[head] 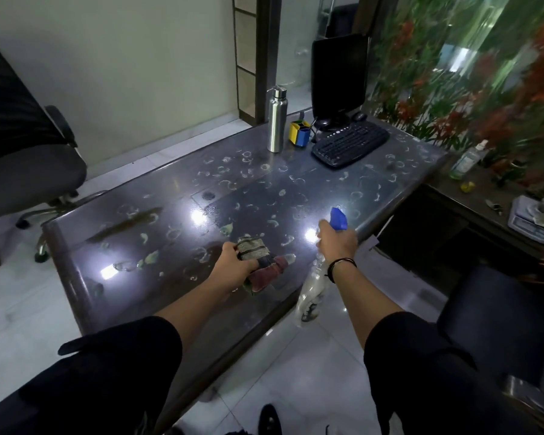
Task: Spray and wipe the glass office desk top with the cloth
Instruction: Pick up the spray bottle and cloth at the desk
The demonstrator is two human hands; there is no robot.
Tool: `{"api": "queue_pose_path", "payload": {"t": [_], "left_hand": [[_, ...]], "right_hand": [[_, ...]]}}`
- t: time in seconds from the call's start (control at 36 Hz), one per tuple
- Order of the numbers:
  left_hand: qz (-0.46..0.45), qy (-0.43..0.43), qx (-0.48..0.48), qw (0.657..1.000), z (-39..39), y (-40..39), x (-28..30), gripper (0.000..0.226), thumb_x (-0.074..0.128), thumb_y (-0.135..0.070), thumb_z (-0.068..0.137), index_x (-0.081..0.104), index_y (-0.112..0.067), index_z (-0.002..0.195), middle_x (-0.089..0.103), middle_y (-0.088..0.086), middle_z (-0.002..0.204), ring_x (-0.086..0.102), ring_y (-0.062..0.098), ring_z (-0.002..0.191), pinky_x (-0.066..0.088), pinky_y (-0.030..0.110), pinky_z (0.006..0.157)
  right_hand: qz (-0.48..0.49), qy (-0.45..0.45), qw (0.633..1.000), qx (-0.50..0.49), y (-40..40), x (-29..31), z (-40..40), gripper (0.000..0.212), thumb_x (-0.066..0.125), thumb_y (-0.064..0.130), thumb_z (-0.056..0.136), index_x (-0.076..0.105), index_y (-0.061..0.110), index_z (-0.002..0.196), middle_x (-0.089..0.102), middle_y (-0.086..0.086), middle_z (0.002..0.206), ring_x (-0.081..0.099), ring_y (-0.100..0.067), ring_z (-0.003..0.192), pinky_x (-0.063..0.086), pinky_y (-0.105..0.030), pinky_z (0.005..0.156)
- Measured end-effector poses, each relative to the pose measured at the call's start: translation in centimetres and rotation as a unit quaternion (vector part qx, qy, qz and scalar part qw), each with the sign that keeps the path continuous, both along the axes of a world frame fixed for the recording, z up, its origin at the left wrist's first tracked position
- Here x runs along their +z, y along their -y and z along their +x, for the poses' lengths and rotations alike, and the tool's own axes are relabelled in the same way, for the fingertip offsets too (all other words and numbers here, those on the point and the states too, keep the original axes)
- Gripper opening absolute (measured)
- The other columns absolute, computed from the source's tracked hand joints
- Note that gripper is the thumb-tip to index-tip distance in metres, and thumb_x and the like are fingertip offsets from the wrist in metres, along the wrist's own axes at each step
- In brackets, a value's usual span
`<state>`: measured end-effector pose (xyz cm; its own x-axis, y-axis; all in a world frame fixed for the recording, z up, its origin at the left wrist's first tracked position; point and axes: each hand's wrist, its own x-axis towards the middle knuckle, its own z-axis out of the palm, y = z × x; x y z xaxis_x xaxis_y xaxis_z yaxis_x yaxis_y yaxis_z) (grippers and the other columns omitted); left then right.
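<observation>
Dim office, dark glass-topped table (176,196) speckled all over with whitish ring marks. Near edge: left hand (233,262) gripping a bunched cloth (259,262) pressed to the glass. Right hand (336,243) curled around a blue-nozzled spray bottle (314,284). Far right: keyboard (350,144), steel flask (277,120).

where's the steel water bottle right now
In the head view, the steel water bottle stands upright at the far edge of the glass desk top, just left of the yellow-and-blue pen holder and the keyboard.

Keyboard (350,145) right of flask (276,119)
</observation>
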<state>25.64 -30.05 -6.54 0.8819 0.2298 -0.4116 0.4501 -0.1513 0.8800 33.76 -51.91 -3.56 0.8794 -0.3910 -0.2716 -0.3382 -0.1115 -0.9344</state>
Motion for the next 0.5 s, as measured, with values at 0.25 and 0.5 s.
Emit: {"api": "queue_pose_path", "payload": {"t": [0.25, 0.5], "left_hand": [[0.021, -0.004, 0.09, 0.996, -3.0, -5.5, 0.1, 0.058, 0.084, -0.021, 0.086, 0.044, -0.013, 0.128, 0.067, 0.003, 0.115, 0.068, 0.01, 0.089, 0.055, 0.019, 0.057], [0.008, 0.013, 0.207, 0.978, -9.8, -13.1, -0.1, 0.06, 0.08, -0.011, 0.088, 0.038, -0.019, 0.131, 0.069, 0.0, 0.112, 0.07, 0.013, 0.092, 0.058, 0.029, 0.07]], "right_hand": [[-0.024, 0.033, 0.992, 0.117, -8.7, 1.2, 1.4, 0.023, 0.07, 0.029, 0.086, 0.059, 0.015, 0.07, 0.065, -0.004, 0.066, 0.063, -0.02, 0.053, 0.056, -0.035, 0.057], [-0.03, 0.095, 0.953, 0.285, -19.8, 1.3, -2.5, 0.039, 0.067, 0.051, 0.077, 0.058, 0.013, 0.075, 0.062, 0.0, 0.06, 0.066, -0.039, 0.064, 0.058, -0.053, 0.061]]}}
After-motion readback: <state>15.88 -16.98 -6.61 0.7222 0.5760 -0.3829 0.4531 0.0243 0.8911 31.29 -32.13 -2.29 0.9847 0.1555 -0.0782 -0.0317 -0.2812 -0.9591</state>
